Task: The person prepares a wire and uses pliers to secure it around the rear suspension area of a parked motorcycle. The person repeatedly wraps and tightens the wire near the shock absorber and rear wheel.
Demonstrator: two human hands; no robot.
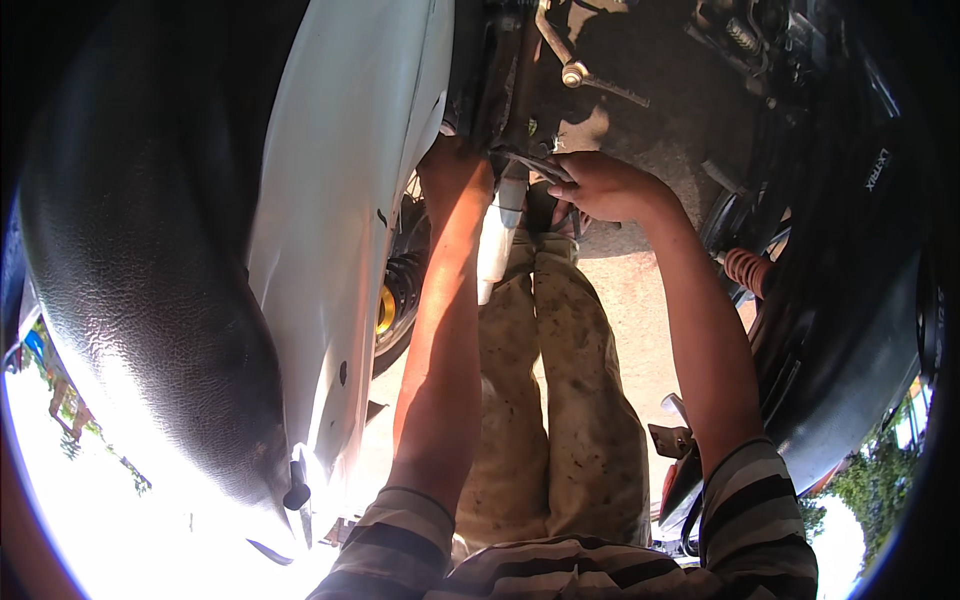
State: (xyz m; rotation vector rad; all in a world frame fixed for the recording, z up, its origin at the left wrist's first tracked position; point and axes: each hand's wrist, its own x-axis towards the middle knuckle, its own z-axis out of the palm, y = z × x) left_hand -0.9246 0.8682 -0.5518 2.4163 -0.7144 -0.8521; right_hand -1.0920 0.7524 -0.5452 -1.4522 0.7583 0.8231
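Observation:
My left hand (pixel 455 170) reaches in beside the white side panel (pixel 320 230) of a motorbike, at the dark frame tube (pixel 515 90); its fingers are hidden. My right hand (pixel 600 185) is closed around the handle of a dark metal hand tool (pixel 530 160), whose far end lies close to my left hand. Below the tool, between my forearms, a sunlit silver tube (pixel 495 245) slants downward over my trousered legs. A bent metal lever (pixel 575 75) sits above my right hand.
The bike's black seat (pixel 150 280) fills the left side, with a wheel part with a gold ring (pixel 386 310) behind the panel. On the right stands another black motorbike (pixel 840 300) with a red coil spring (pixel 745 268). Sunlit ground (pixel 620 290) shows below.

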